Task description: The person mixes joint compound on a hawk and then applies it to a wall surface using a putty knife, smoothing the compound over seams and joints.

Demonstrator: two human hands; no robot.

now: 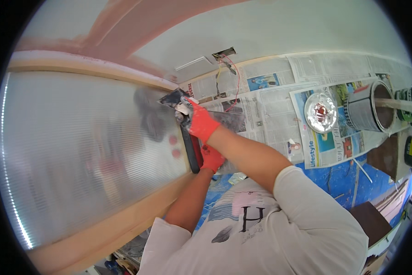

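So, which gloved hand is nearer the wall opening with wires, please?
Right. The right hand, holding a scraper, is just below the opening; the left hand sits lower, gripping a dark board.

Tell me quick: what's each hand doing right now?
Left hand: red glove, closed on the dark flat tool by the ribbed panel.
Right hand: red glove, closed on the putty knife.
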